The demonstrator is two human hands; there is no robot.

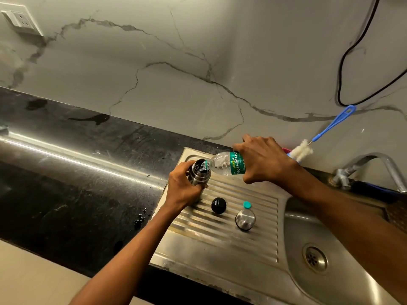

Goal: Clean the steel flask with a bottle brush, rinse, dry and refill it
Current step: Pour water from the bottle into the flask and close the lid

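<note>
Left hand [184, 187] curled in a grip, right hand [263, 159] clasped higher, both forearms extended forward

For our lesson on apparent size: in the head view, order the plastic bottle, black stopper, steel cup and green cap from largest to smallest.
1. plastic bottle
2. steel cup
3. black stopper, close to the cup in size, so that pair is unsure
4. green cap

Black cable [343, 62] and wall socket [21, 19] on the marble backsplash [176, 73]
</note>
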